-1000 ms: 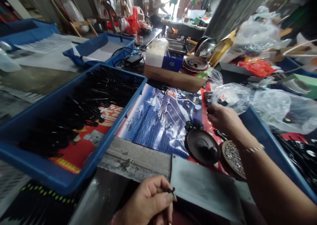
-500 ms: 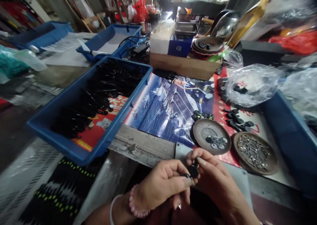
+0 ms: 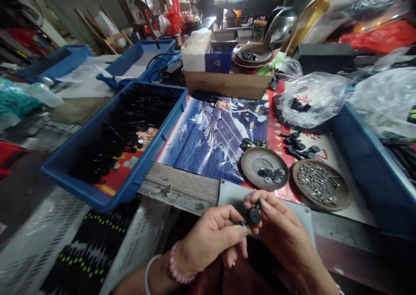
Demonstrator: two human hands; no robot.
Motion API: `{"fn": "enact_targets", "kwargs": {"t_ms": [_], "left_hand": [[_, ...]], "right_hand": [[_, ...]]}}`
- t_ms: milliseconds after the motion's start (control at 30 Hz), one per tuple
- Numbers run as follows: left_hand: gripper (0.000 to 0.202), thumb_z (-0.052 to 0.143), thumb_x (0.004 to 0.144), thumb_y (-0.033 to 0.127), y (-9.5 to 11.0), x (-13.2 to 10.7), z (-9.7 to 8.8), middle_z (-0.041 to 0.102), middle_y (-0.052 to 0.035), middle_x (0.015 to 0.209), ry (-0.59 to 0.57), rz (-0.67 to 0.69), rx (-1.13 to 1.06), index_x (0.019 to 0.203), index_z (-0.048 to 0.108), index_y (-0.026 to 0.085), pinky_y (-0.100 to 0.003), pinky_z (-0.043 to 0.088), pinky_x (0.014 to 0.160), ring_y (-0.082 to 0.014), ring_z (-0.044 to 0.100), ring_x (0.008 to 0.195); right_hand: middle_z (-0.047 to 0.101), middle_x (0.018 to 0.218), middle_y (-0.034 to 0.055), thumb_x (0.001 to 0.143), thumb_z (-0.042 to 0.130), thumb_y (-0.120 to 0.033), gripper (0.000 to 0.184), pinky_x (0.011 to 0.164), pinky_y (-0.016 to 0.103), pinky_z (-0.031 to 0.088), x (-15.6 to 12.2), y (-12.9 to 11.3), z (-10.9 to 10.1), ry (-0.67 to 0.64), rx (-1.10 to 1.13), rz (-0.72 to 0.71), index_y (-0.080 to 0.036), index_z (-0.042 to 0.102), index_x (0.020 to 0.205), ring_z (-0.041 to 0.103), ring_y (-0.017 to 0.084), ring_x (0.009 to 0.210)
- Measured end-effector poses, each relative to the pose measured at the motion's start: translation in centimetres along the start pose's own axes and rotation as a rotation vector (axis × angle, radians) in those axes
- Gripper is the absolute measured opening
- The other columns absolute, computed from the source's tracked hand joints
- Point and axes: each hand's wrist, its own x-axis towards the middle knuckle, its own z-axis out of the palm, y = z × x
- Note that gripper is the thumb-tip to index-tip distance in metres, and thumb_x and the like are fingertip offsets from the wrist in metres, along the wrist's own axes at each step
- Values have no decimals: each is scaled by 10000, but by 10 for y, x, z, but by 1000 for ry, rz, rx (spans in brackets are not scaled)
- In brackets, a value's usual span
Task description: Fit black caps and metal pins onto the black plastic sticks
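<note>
Pinched in my right hand (image 3: 279,225) is a small black part with a round disc head (image 3: 253,216), its flat face turned toward me. My left hand (image 3: 217,236) is closed close beside it, thumb against forefinger on a small dark piece (image 3: 242,225) whose kind I cannot make out. Just beyond the hands stands a brown dish (image 3: 253,169) with several small dark and silvery discs (image 3: 272,174) in it. To its right, another brown dish (image 3: 295,173) holds a heap of metal pins or rivets (image 3: 320,182). More black disc-headed parts (image 3: 299,145) lie behind the dishes.
A blue tray (image 3: 177,126) full of long black parts stands on the left. Another blue tray (image 3: 367,165) borders the right side. A wooden box (image 3: 227,83), a plastic bag (image 3: 313,100) and small black wheels (image 3: 253,144) are farther back. A white crate (image 3: 42,243) sits low at left.
The view has shifted, so the dishes appear farther left. The black part's disc face has turned more toward me in my right hand. Both hands remain close together.
</note>
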Motion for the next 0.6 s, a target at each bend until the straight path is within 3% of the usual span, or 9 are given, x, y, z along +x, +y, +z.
{"fn": "enact_targets", "kwargs": {"t_ms": [133, 400, 533, 600], "left_hand": [[365, 718, 862, 490, 1, 2, 4, 656, 1, 627, 27, -17, 38, 901, 619, 141, -139, 321, 371, -38, 469, 375], [344, 689, 888, 480, 1, -2, 7, 670, -14, 679, 63, -10, 123, 896, 558, 162, -156, 352, 423, -48, 488, 418], [307, 644, 918, 455, 0, -2, 10, 669, -19, 713, 135, 38, 190, 945, 568, 160, -171, 380, 454, -55, 498, 441], [281, 635, 928, 394, 0, -1, 11, 660, 3, 702, 179, 78, 249, 1077, 562, 168, -178, 391, 466, -64, 498, 449]], "right_hand": [[658, 937, 32, 911, 731, -366, 156, 611, 177, 511, -7, -5, 2, 57, -158, -129, -220, 746, 962, 565, 94, 682], [643, 931, -5, 1036, 541, -325, 134, 677, 135, 507, -21, -6, -4, 20, -818, -370, -292, 669, 1057, 605, 115, 776], [633, 888, -10, 1028, 552, -328, 114, 669, 149, 499, -19, -4, -3, 55, -881, -378, -280, 655, 1012, 602, 125, 771], [625, 864, -6, 1013, 577, -336, 127, 647, 165, 497, -16, -2, -1, 78, -843, -367, -264, 662, 951, 591, 129, 741]]}}
